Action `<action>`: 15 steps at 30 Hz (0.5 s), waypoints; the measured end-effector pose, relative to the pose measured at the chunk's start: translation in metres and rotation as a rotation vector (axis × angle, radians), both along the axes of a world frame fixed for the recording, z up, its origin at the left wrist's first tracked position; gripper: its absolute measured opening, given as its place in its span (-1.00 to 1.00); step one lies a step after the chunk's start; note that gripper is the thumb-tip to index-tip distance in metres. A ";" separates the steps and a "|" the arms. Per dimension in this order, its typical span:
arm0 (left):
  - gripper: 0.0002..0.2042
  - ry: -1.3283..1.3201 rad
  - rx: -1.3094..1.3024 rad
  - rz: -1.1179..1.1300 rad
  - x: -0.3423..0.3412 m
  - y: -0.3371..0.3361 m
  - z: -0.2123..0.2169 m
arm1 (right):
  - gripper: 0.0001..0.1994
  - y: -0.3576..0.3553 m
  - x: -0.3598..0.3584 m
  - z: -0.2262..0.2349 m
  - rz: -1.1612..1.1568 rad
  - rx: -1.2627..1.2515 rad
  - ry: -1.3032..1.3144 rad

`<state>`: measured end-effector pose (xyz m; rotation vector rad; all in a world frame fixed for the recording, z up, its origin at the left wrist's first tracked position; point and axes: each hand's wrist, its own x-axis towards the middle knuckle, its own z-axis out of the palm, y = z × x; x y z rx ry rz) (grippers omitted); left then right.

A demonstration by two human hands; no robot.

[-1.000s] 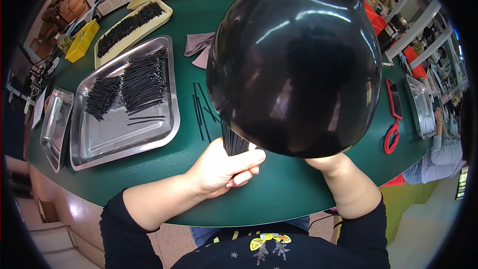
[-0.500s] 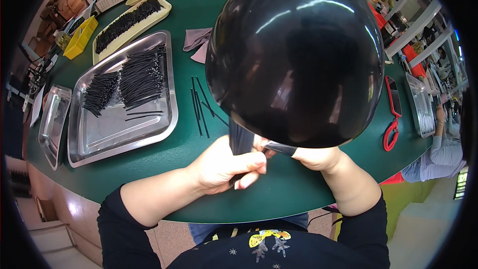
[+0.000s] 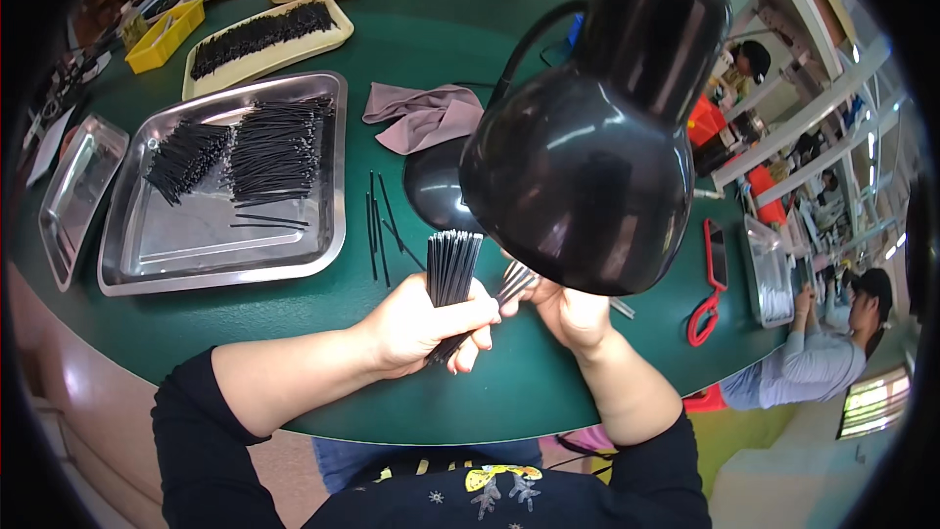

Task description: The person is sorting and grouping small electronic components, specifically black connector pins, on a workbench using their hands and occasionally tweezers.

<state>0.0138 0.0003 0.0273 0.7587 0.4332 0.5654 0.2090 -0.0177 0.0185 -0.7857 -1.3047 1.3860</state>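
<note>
My left hand (image 3: 416,328) is wrapped round an upright bundle of thin black wires (image 3: 453,269), its thumb across the front and the pale cut ends fanned at the top. Close to its right, my right hand (image 3: 576,315) grips a few more black wires (image 3: 515,281), tilted and lit from above; the lamp head partly hides its fingers. A black desk lamp (image 3: 578,176) hangs just over my right hand. Several loose black wires (image 3: 377,240) lie on the green table (image 3: 323,333) left of my hands. Two piles of black wires (image 3: 274,152) fill part of a steel tray (image 3: 220,260).
A smaller steel tray (image 3: 83,201) leans at the left. Farther back are a cream tray (image 3: 220,83) of black pieces, a yellow bin (image 3: 171,39) and a mauve cloth (image 3: 426,118). A red phone (image 3: 716,255) with strap lies right. Another person (image 3: 822,338) sits beyond it.
My view has shifted, so the lamp sits smaller in it. The wire ends in both hands now show from behind the lamp. My left hand still grips its bundle.
</note>
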 end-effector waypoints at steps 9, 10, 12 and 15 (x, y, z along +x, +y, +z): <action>-0.82 0.037 -0.168 -0.096 -0.004 -0.003 0.004 | -0.73 -0.002 -0.012 0.010 0.117 0.029 -0.113; -0.83 0.023 -0.140 -0.060 -0.002 -0.003 0.002 | -0.73 -0.002 -0.012 0.009 0.132 0.035 -0.112; -0.82 0.057 -0.107 -0.055 -0.002 -0.002 0.003 | -0.70 -0.006 -0.011 0.006 0.087 0.101 -0.184; -0.82 0.080 -0.041 -0.047 -0.002 -0.002 0.006 | -0.62 -0.002 -0.010 -0.007 0.057 -0.046 0.137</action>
